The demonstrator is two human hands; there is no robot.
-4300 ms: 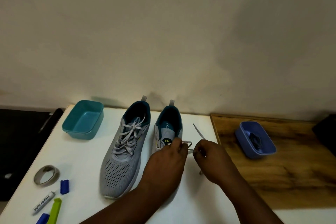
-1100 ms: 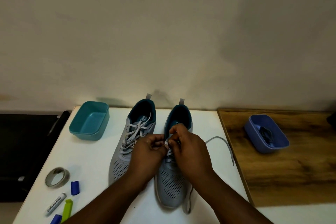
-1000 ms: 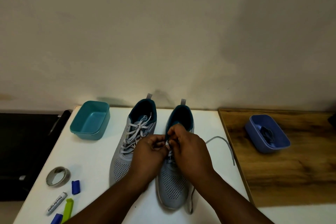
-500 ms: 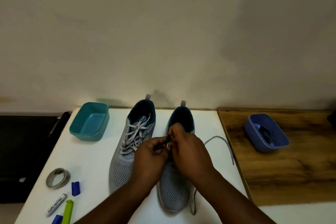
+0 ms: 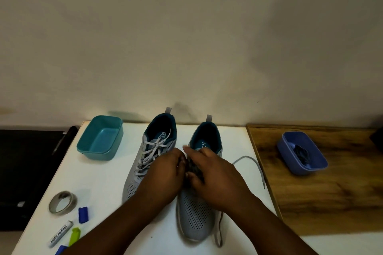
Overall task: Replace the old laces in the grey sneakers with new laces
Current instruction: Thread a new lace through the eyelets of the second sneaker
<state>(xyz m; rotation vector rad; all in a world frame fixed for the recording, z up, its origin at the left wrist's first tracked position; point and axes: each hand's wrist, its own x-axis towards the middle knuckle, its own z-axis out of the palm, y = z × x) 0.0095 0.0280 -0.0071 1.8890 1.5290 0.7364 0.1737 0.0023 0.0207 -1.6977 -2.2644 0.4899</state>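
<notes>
Right grey sneaker (image 5: 196, 215) at lower centre of the frame, toe toward the camera, teal-lined opening toward the wall. Both hands together over its tongue and eyelets: left hand (image 5: 165, 174) and right hand (image 5: 215, 180) touching, fingers pinched around something dark between them, too blurred to name. Grey lace (image 5: 251, 161) trailing out from under the right hand in an arc across the white bench (image 5: 99, 184) toward its right edge; another grey lace end (image 5: 218, 232) lying just beside the toe. Left grey sneaker (image 5: 153, 147) just beside the right one, partly hidden by the left wrist, pale laces (image 5: 154, 149) threaded through it. Teal tub (image 5: 100, 137) at upper left of the bench, apart from the shoes. Tape roll (image 5: 62, 202), blue cap (image 5: 83, 214), white marker (image 5: 61, 236) and green marker (image 5: 74, 236) at lower left. Blue tub (image 5: 301, 156) on the wooden top (image 5: 331, 196) at right, holding dark laces (image 5: 301, 151).
</notes>
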